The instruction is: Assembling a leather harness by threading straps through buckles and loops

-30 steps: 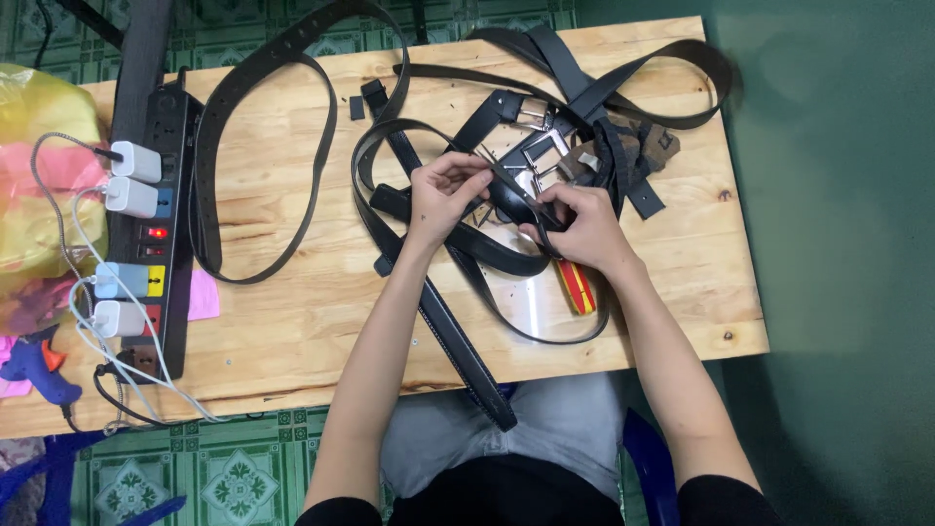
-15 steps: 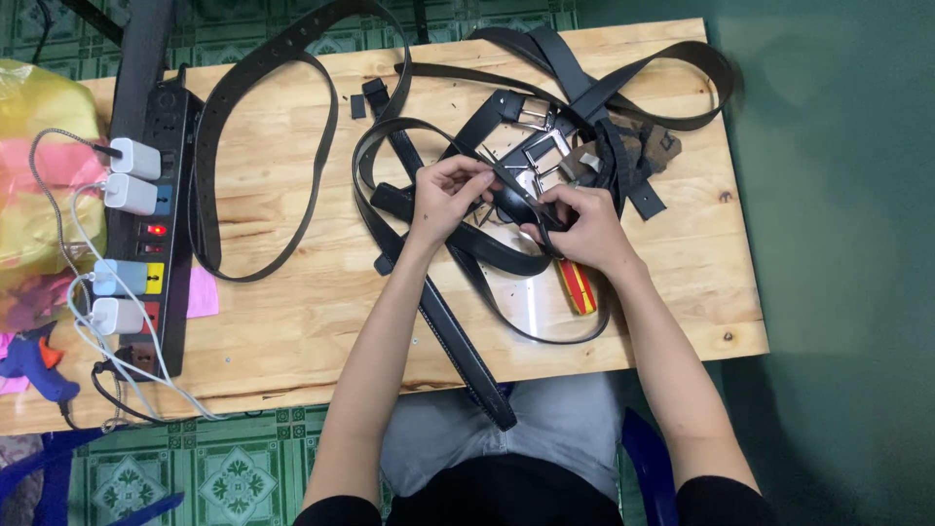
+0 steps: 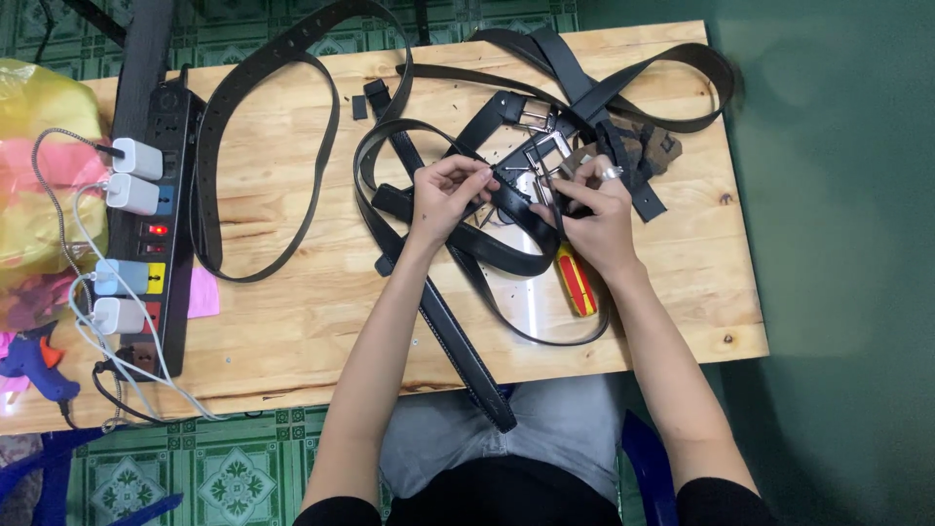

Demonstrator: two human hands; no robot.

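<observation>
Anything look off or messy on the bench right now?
The black belts lie in a tangled heap, and one strap hangs over the table's near edge. Both hands work a belt end by the metal buckle. Nothing looks broken.

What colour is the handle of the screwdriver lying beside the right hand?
Red and yellow screwdriver handle, seen in the head view.

**Both hands on a black belt amid a tangle of straps**

At the frame's centre the left hand point(image 3: 443, 200) pinches a black belt point(image 3: 506, 244) with its fingers point(image 3: 479, 180), while the right hand point(image 3: 596, 219) grips the belt near a metal buckle point(image 3: 548, 156). A red and yellow screwdriver point(image 3: 577, 282) lies just below the right hand on the wooden surface point(image 3: 292, 321). A power strip point(image 3: 156, 224) with plugged chargers runs down the left side
</observation>
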